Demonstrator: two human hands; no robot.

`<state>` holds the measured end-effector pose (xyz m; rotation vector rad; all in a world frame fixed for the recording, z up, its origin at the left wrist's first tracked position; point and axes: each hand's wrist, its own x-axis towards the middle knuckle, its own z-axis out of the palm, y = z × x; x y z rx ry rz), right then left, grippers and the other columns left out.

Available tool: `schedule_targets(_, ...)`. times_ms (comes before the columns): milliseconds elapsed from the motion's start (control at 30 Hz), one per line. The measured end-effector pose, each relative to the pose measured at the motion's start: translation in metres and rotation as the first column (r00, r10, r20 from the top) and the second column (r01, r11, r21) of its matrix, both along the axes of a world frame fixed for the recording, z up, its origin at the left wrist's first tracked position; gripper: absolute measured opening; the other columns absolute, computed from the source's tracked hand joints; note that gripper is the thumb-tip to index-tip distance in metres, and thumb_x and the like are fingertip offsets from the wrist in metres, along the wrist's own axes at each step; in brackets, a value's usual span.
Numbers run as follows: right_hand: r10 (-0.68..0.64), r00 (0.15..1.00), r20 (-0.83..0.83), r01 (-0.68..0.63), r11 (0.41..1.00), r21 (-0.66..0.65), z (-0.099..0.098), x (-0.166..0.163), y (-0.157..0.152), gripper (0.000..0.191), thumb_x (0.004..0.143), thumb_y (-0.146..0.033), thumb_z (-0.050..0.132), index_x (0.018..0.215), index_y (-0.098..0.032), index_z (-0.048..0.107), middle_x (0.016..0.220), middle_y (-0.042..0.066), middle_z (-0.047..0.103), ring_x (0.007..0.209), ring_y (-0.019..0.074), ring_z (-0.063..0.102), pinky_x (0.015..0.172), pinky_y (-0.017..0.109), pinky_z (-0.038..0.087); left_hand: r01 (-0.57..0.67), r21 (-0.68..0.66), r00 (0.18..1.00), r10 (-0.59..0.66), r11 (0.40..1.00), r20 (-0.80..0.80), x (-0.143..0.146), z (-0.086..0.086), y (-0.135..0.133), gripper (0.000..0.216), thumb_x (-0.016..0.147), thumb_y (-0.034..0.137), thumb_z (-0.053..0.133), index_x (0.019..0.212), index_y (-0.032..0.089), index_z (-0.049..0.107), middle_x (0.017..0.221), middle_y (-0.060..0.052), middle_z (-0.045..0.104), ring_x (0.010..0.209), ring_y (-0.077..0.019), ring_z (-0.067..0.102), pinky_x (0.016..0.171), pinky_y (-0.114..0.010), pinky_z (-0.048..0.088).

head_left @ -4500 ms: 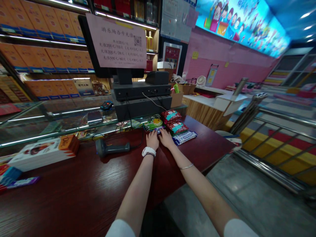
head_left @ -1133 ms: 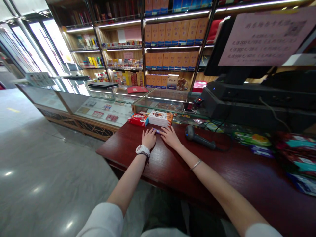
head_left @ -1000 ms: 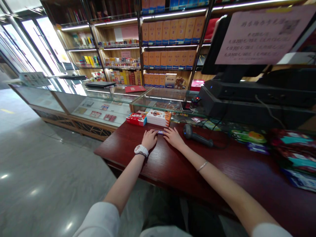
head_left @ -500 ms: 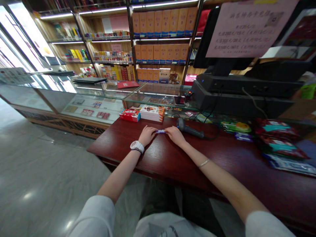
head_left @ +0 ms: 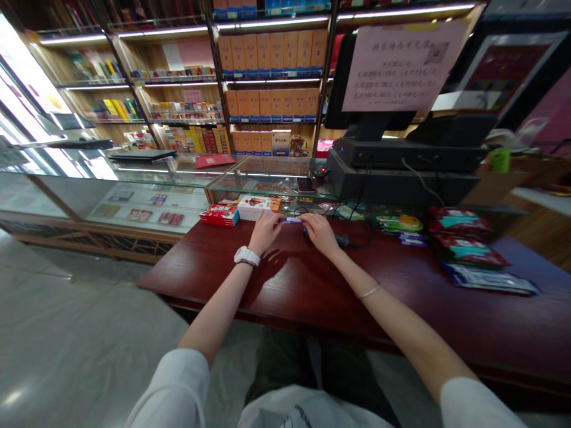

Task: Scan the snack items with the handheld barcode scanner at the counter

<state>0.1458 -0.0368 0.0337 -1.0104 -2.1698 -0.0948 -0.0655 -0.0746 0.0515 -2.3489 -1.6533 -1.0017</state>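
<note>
Between my two hands is a small purple-and-white wrapped bar, held by its ends a little above the dark red wooden counter. My left hand pinches the left end, and a white watch sits on that wrist. At the other end my right hand grips the bar with its fingertips. A black barcode scanner lies behind my right hand, mostly hidden by it. Just past my left hand are a stack of white-and-orange boxes and a stack of red boxes.
At the right lie green snack packs, small purple packs, dark red bags and a blue-and-white packet. A point-of-sale terminal stands behind. A glass display case borders the counter's far side.
Both hands have lifted the bar off the counter and moved it forward, covering more of the scanner. The camera view has turned slightly to the right.
</note>
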Motion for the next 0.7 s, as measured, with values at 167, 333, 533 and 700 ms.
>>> schedule_targets(167, -0.065, 0.997, -0.048, 0.067, 0.996, 0.056, 0.012, 0.027, 0.005, 0.04, 0.101, -0.023, 0.032, 0.122, -0.018, 0.065, 0.123, 0.01, 0.066, 0.12, 0.0236, 0.056, 0.108, 0.04, 0.039, 0.035, 0.044, 0.998, -0.037, 0.998, 0.049, 0.032, 0.019, 0.013, 0.016, 0.095, 0.021, 0.049, 0.104, 0.023, 0.062, 0.113, -0.001, 0.072, 0.114, -0.0178, 0.061, 0.125, -0.046, 0.012)
schedule_targets(333, -0.027, 0.983, -0.18, 0.056, 0.986, 0.16, 0.011, 0.059, 0.013, 0.031, 0.099, -0.03, 0.041, 0.116, -0.023, 0.065, 0.117, 0.01, 0.067, 0.113, 0.0256, 0.059, 0.103, 0.045, 0.044, 0.085, 0.103, 0.983, -0.1, 0.991, 0.152, 0.067, 0.018, 0.029, 0.015, 0.093, 0.02, 0.052, 0.103, 0.027, 0.062, 0.114, 0.0, 0.072, 0.113, -0.0198, 0.062, 0.124, -0.05, 0.014)
schedule_targets(533, -0.089, 0.954, -0.287, 0.174, 0.942, 0.286, 0.001, 0.097, 0.014, 0.021, 0.096, -0.033, 0.053, 0.104, -0.021, 0.069, 0.106, 0.01, 0.071, 0.103, 0.0255, 0.063, 0.104, 0.049, 0.043, 0.176, 0.136, 0.958, -0.201, 0.975, 0.202, 0.109, 0.011, 0.038, 0.012, 0.092, 0.017, 0.053, 0.095, 0.026, 0.059, 0.113, 0.002, 0.072, 0.108, -0.018, 0.064, 0.124, -0.049, 0.015)
schedule_targets(700, -0.166, 0.933, -0.319, 0.254, 0.933, 0.256, -0.012, 0.116, 0.014, 0.02, 0.097, -0.032, 0.052, 0.095, -0.024, 0.07, 0.104, 0.006, 0.073, 0.102, 0.0232, 0.066, 0.107, 0.051, 0.04, 0.209, 0.174, 0.952, -0.241, 0.962, 0.19, 0.129, -0.001, 0.038, 0.01, 0.092, 0.017, 0.055, 0.089, 0.025, 0.059, 0.109, 0.001, 0.074, 0.105, -0.0176, 0.065, 0.123, -0.049, 0.02)
